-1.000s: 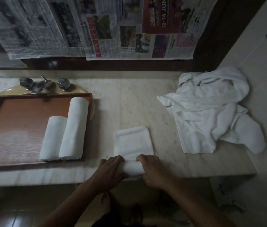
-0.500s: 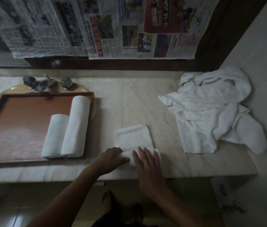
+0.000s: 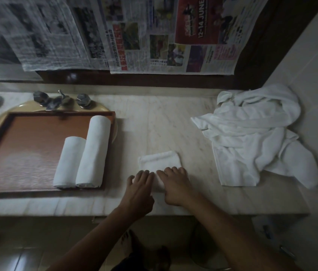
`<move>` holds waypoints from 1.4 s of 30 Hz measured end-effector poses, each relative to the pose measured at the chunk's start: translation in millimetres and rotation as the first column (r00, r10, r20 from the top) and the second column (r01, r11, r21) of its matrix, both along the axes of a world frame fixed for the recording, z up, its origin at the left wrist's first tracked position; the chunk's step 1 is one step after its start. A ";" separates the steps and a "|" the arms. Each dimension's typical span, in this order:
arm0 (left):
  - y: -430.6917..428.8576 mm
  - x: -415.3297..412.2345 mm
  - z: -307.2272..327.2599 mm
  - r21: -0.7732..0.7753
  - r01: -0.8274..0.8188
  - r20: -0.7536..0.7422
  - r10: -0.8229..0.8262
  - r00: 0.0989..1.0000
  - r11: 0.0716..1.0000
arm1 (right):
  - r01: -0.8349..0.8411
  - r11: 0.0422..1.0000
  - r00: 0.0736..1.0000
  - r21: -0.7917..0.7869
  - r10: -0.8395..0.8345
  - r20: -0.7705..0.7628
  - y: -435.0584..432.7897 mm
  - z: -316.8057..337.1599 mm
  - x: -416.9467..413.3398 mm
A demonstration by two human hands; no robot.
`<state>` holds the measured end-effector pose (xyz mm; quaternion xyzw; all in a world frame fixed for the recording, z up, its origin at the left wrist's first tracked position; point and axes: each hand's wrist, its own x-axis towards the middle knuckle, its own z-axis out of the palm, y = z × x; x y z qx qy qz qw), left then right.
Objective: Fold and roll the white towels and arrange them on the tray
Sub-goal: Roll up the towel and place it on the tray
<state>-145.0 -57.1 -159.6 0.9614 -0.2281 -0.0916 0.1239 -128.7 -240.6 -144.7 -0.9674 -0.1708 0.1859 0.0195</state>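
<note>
Folded towel lies half-rolled beneath flat-fingered, pressing left hand and right hand.

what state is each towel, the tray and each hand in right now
tray, holding two rolled towels
short rolled towel, fully rolled, on the tray
long rolled towel, fully rolled, touching the short one
small towel, partly rolled at near end, rest flat
left hand, fingers straight, pressing the roll
right hand, fingers straight, pressing the roll
towel pile, unfolded, crumpled on the counter
</note>
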 end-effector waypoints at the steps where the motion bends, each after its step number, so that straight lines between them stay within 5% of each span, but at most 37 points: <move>1: 0.1 -0.5 -1.1 0.017 0.004 -0.007 -0.004 1.000 1.000 | -0.010 1.000 0.999 -0.014 0.009 -0.048 0.1 3.7 5.5; 9: 18.8 -19.8 -15.0 0.062 0.157 0.014 -0.158 0.987 0.986 | 0.109 0.989 0.946 0.101 -0.072 -0.315 -3.3 25.1 -10.2; 14: 18.7 -5.1 -2.6 0.065 0.156 -0.102 -0.149 0.984 0.986 | 0.126 0.940 0.990 0.317 -0.141 0.025 -11.6 4.8 -57.8; 17: 16.4 7.9 0.3 0.049 0.134 -0.207 -0.121 0.971 0.990 | 0.056 0.957 0.966 0.284 -0.124 0.226 -7.9 -15.3 -78.2; 26: 11.8 23.8 3.7 -0.100 -0.206 -0.434 0.143 0.889 0.974 | 0.027 0.999 0.983 0.043 -0.034 0.180 -7.5 -25.9 -41.7; 33: 12.7 2.4 2.9 -0.329 -0.485 -0.386 0.354 0.852 0.810 | -0.056 0.997 0.997 -0.046 0.058 0.055 -9.8 -1.3 -3.0; 42: 15.0 -3.2 -4.0 -0.287 -0.804 -0.677 0.484 0.555 0.520 | -0.070 0.995 0.990 -0.072 0.061 -0.130 -5.7 8.1 35.5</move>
